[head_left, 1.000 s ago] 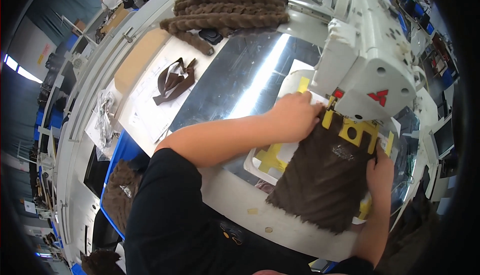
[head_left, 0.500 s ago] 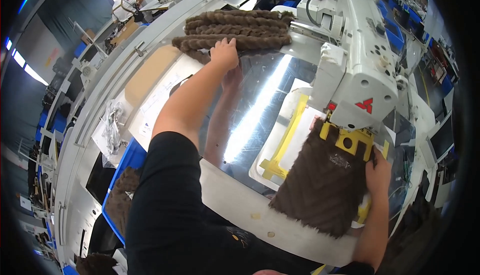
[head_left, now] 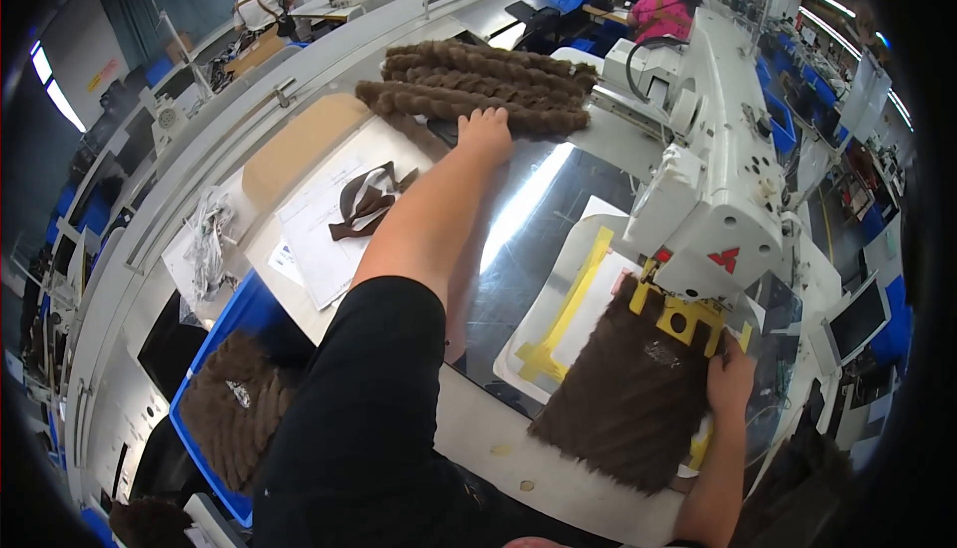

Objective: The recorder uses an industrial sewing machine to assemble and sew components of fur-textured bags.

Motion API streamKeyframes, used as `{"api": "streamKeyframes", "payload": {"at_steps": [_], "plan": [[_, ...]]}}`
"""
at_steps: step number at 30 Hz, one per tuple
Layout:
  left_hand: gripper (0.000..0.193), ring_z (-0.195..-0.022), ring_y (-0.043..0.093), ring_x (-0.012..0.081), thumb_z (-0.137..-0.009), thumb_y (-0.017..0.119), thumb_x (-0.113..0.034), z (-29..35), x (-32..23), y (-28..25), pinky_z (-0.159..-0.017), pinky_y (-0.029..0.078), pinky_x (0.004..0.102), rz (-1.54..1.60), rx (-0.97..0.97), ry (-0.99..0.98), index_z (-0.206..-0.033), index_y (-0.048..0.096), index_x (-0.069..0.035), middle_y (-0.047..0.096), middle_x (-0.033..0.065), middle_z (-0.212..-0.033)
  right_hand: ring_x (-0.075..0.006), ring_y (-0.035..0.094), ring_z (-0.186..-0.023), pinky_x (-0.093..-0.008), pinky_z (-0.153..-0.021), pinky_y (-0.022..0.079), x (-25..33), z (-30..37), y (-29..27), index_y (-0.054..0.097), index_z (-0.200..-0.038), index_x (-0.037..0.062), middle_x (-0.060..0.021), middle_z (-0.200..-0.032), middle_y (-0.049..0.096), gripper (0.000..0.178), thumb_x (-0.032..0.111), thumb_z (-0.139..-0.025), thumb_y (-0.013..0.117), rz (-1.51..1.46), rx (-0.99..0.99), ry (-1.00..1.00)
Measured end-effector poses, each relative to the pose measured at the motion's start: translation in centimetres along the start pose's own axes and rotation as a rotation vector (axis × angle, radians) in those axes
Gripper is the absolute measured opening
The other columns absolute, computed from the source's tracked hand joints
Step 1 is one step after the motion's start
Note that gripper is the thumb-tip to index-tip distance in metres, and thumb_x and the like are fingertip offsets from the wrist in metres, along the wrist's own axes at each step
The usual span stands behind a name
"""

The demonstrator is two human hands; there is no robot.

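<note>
Steadying the brown panel point(head_left: 623, 394) at the machine point(head_left: 723, 214) looks like your right hand's point(head_left: 731, 381) part of this step. The panel lies on your side of the machine, its far edge under the yellow clamp point(head_left: 689, 308) below the machine's head. Your right hand is at the panel's right edge, just beside the clamp, fingers drawn in narrow; whether they pinch the edge or only press it, I cannot tell. Your left hand point(head_left: 485, 135) is at the brown rolls point(head_left: 538, 100), well left of the machine, its fingers bent and close together by the nearest roll; I cannot tell whether they grip anything.

To do this well, touch the panel lightly on the right, since a tug could pucker it or pull it askew in the clamp. Rest those fingertips well clear of the machine's underside. With the left, take a sure hold before lifting, and mind the ribbon point(head_left: 367, 218), left of the machine, near your forearm.
</note>
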State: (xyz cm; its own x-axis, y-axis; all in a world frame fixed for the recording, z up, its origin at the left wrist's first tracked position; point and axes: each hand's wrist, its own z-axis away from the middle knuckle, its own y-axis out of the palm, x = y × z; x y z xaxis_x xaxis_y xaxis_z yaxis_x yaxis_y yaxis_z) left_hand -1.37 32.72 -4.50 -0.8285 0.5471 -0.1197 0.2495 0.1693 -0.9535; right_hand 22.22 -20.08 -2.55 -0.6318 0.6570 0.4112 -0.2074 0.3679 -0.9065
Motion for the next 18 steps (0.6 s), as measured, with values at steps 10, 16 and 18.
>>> {"api": "streamKeyframes", "payload": {"at_steps": [10,16,18], "plan": [[0.030,-0.116,0.058,0.0324,-0.089,0.054,-0.016,2.4,-0.9,-3.2,-0.105,0.038,0.0498,-0.190,-0.122,0.127,-0.115,0.068,-0.010,0.064,0.0126,-0.113,-0.0453,0.067,-0.095,-0.0522,-0.084,0.052,0.4,0.4,-0.2,0.064,-0.134,0.0074,-0.0259,-0.099,0.070,0.048,0.013,-0.087,0.056,0.015,-0.036,-0.024],[0.036,-0.098,0.064,0.0356,-0.078,0.071,-0.012,7.8,-1.7,-11.5,-0.090,0.047,0.0472,0.192,-0.713,0.236,-0.112,0.062,-0.007,0.064,0.0158,-0.100,-0.0442,0.066,-0.092,-0.0503,-0.083,0.052,-0.1,0.8,-0.5,0.064,-0.132,0.0047,-0.0245,-0.097,0.071,0.046,0.013,-0.088,0.059,-0.057,-0.086,-0.127],[0.036,-0.095,0.065,0.0353,-0.078,0.071,-0.013,10.8,-4.0,-13.7,-0.085,0.049,0.0466,0.298,-0.697,0.253,-0.112,0.061,-0.007,0.064,0.0157,-0.100,-0.0409,0.065,-0.086,-0.0468,-0.080,0.052,0.2,1.2,-1.2,0.065,-0.131,0.0040,-0.0227,-0.094,0.069,0.045,0.012,-0.087,0.061,-0.050,-0.092,-0.076]]}}
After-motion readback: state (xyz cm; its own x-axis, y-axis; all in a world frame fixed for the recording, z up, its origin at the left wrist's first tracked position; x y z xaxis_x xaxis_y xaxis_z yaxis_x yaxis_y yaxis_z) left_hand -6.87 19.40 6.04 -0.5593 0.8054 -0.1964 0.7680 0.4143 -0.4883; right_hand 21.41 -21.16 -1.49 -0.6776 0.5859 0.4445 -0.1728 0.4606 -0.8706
